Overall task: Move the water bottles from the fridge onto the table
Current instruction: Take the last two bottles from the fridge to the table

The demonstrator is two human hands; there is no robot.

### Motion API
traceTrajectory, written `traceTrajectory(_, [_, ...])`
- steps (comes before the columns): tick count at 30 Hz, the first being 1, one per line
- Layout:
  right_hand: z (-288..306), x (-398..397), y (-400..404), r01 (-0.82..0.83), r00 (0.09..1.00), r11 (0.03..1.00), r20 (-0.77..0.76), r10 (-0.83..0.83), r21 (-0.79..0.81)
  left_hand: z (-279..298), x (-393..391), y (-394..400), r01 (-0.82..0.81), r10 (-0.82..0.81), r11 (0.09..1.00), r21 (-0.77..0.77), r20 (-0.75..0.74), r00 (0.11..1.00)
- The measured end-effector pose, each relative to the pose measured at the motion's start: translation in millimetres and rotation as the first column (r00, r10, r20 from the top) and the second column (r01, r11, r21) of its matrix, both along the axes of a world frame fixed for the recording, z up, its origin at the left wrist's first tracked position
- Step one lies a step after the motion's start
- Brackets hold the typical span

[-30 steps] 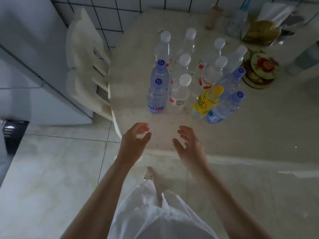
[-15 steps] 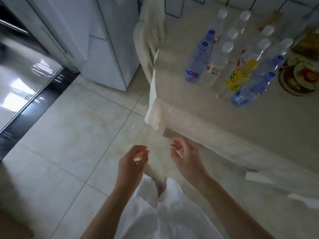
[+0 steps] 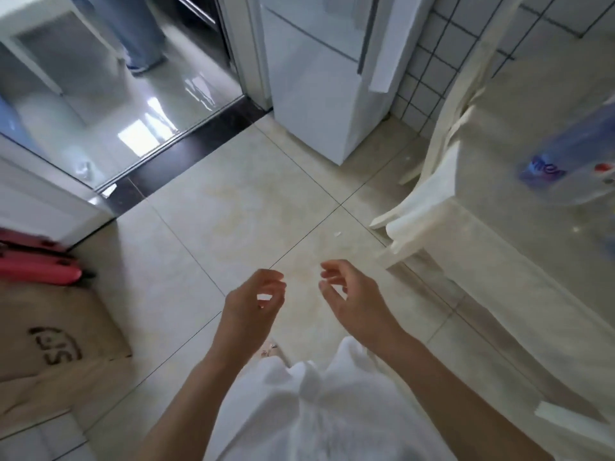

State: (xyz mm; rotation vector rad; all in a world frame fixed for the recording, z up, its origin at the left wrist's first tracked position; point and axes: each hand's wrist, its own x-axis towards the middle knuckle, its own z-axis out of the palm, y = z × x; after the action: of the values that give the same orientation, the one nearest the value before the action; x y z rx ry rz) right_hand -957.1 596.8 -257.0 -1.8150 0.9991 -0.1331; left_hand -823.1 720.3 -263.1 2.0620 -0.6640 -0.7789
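My left hand (image 3: pixel 254 302) and my right hand (image 3: pixel 351 296) hang over the tiled floor in front of my white dress, both empty with fingers loosely curled and apart. The white fridge (image 3: pixel 319 81) stands at the top centre with its doors shut. The pale table (image 3: pixel 519 181) runs along the right side. A blurred blue-tinted water bottle (image 3: pixel 565 158) with a blue label stands on it at the right edge of the view; the other bottles are out of frame.
A cream chair (image 3: pixel 426 191) is pushed against the table between it and the fridge. A brown paper bag (image 3: pixel 50 347) and a pink object (image 3: pixel 36 261) sit at left. Another person's legs (image 3: pixel 136 31) stand beyond a dark doorway threshold (image 3: pixel 186 151).
My view has swung left, away from the table toward the fridge and doorway. The bottle cluster has slid out of frame to the right. Both hands stayed empty and dropped back from the table edge.
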Motion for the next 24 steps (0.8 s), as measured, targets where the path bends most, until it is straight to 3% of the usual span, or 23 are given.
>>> traceTrajectory(6, [-6,102,40,-0.098,0.995,0.994,0.002,0.098,0.057,-7,111,70,-0.167,0.164,0.983,0.074,0.036,0.986])
traceTrajectory(10, [-6,147,47,-0.097,0.995,0.993,-0.011,0.098,0.069,-11,156,77,-0.201,0.204,0.976,0.09,-0.024,0.979])
traceTrajectory(17, [-2,220,15,-0.075,0.997,0.994,-0.027,0.078,0.081,-16,223,32,-0.182,0.185,0.981,0.066,-0.053,0.981])
traceTrajectory(24, [-2,320,-71,-0.09,0.995,0.993,-0.03,0.093,0.077,-20,317,-62,-0.164,0.167,0.985,0.058,-0.057,0.984])
